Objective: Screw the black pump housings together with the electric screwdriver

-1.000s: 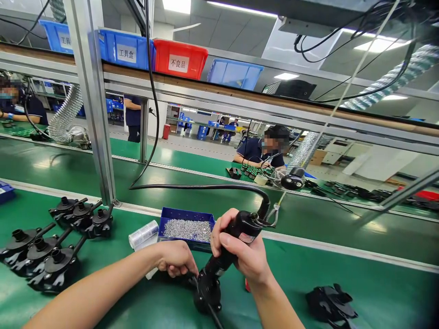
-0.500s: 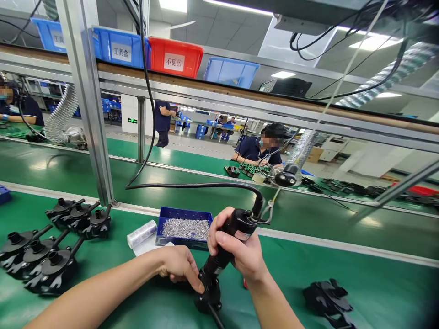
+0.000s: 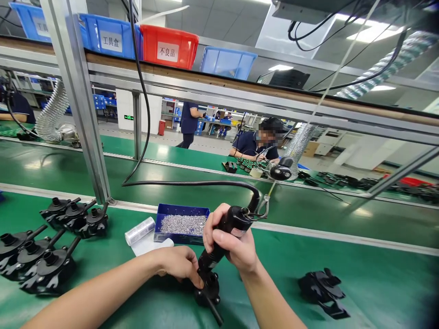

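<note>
Six black round-topped assemblies point(image 3: 50, 270) stand lower left on the green table point(image 3: 387, 283), a seventh assembly point(image 3: 211, 291) bottom centre, before a blue rectangular tray point(image 3: 181, 239) of silvery pieces point(image 3: 183, 224) (white roll point(image 3: 140, 231) alongside); lower right, a black angular part point(image 3: 318, 287).

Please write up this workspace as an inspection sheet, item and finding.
Surface: glossy green worktop
Items in hand: black cylindrical corded tool, tilted, lower end at round black part with rod
Clutter: blue plastic tray of small silvery metal pieces; white roll; black plastic assemblies at left; black angular piece at right
Hands: left hand touches the round part; right hand grips the tool
Cables: black cable from tool's upper end, running left
Surroundings: red plastic bin and blue plastic bins overhead; person opposite
</note>
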`<state>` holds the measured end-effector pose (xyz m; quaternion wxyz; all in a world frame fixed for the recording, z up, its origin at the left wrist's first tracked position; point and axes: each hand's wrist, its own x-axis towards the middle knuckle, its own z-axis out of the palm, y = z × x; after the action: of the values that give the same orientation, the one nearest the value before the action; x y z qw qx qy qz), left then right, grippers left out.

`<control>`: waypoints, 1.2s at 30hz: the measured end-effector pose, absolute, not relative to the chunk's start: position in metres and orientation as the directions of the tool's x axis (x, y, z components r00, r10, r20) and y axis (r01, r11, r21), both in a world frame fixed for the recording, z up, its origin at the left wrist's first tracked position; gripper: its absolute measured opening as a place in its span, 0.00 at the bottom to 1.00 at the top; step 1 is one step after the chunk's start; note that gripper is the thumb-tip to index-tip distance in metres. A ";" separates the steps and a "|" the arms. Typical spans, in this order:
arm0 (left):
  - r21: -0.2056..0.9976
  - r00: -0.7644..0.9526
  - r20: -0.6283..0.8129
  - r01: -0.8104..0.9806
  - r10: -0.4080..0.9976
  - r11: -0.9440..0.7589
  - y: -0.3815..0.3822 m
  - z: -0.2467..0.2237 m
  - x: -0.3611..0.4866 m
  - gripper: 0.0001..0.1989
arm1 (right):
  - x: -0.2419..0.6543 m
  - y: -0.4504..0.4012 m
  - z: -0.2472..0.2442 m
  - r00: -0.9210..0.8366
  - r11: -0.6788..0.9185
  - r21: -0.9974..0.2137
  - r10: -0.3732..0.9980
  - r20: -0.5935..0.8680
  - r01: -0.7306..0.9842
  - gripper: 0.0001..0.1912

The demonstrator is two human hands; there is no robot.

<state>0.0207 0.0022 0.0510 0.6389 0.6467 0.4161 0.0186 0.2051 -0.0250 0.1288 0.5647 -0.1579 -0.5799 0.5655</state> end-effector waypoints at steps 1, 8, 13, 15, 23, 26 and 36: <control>0.838 0.660 -0.524 0.514 0.539 0.185 0.001 0.050 0.022 0.14 | 0.207 -0.025 0.128 -0.368 0.287 -0.837 0.798 0.478 -0.465 0.18; 0.788 0.657 -0.612 0.468 0.439 0.399 0.002 0.044 0.028 0.15 | 0.194 -0.031 0.138 -0.130 0.346 -0.879 0.905 0.405 -0.329 0.17; 0.808 0.672 -0.589 0.464 0.450 0.364 0.005 0.050 0.023 0.17 | 0.187 -0.035 0.140 -0.047 0.431 -0.848 0.884 0.466 -0.307 0.14; 0.810 0.673 -0.586 0.463 0.453 0.360 0.006 0.054 0.021 0.17 | 0.191 -0.035 0.139 -0.115 0.440 -0.822 0.854 0.508 -0.360 0.14; 0.794 0.630 -0.607 0.451 0.485 0.408 0.008 0.048 0.024 0.19 | 0.184 -0.037 0.134 0.009 0.560 -0.799 0.820 0.572 -0.220 0.12; 0.794 0.629 -0.606 0.450 0.487 0.407 0.007 0.047 0.025 0.19 | 0.179 -0.039 0.133 0.101 0.590 -0.797 0.807 0.582 -0.129 0.09; 0.799 0.620 -0.601 0.481 0.504 0.361 0.006 0.052 0.024 0.16 | 0.181 -0.033 0.132 0.028 0.570 -0.792 0.815 0.579 -0.217 0.10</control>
<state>0.0237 0.0058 0.0521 0.7004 0.5653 0.4358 0.0080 0.1809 -0.0327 0.1316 0.6692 -0.2572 -0.5808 0.3856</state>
